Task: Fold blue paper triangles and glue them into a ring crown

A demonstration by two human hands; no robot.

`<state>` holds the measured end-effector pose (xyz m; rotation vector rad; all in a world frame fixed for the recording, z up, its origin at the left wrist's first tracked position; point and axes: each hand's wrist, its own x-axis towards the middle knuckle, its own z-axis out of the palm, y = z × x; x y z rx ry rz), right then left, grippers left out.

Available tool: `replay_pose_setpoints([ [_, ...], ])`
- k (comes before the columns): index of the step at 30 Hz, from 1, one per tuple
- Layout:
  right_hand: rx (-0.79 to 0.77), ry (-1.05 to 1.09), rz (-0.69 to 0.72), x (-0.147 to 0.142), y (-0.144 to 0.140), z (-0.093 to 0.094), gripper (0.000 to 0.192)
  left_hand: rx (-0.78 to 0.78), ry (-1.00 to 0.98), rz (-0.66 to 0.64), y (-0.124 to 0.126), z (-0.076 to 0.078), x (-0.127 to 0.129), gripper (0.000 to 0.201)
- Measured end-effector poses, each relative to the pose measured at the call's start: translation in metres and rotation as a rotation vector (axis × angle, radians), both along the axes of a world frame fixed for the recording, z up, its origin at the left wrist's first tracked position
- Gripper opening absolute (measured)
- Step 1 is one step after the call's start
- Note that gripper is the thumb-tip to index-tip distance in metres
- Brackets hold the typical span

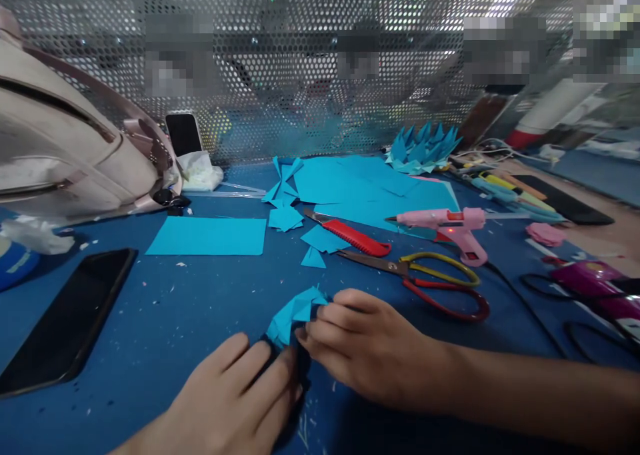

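Both hands meet low on the blue worktop (165,322) over a small folded paper piece (295,315). The left hand (240,395) lies with its fingers closed down on the piece's near edge, pinning it flat. The right hand (365,348) has its fingertips pinched together on the piece's right side, gripping a fold. The piece sits between the two hands, resting on the worktop, with its creased top showing above the fingers.

Just beyond the right hand lie scissors (430,278) with their blades pointing left, a red cutter (350,235) past them, and a pink glue gun (450,228) propped on the paper sheets (360,188). A lamp on the gun glows red, so it is likely hot. A loose sheet (207,236) lies apart to the left, and a phone (70,318) sits near the left edge. Small scraps (320,242) lie between the cutter and the hands. Finished folded pieces (423,148) are heaped at the back, by the perforated screen.

Risks, as I judge them: the thin paper may tear or crease wrongly if the pinch pulls against the pinning hand. The piece may slip, since the grip covers only its edges. A right hand reaching forward could brush the scissor blades or the hot nozzle, and the gun's cord (520,302) runs close to the right forearm
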<state>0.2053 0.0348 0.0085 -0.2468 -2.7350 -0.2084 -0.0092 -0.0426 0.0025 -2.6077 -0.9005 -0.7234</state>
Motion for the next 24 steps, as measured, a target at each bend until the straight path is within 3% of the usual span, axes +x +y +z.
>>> replay_pose_setpoints([
  [4,-0.04,-0.075,0.036,0.001,-0.002,0.004,0.027,0.038,-0.077,-0.033,-0.006,0.006,-0.007,0.023],
  [8,-0.063,-0.127,0.021,0.0,-0.001,0.006,0.023,0.044,-0.138,-0.013,-0.006,0.003,-0.016,0.031],
  [12,-0.094,-0.105,-0.006,-0.002,0.0,0.004,0.019,-0.241,-0.289,0.073,0.007,0.0,-0.024,0.038],
  [16,-0.018,0.003,-0.011,-0.001,0.0,-0.001,0.02,-0.557,-0.474,0.221,0.019,0.0,-0.027,0.025],
  [24,-0.085,-0.066,0.0,0.003,-0.002,-0.003,0.02,-0.784,-0.58,0.138,0.026,-0.001,-0.025,0.011],
])
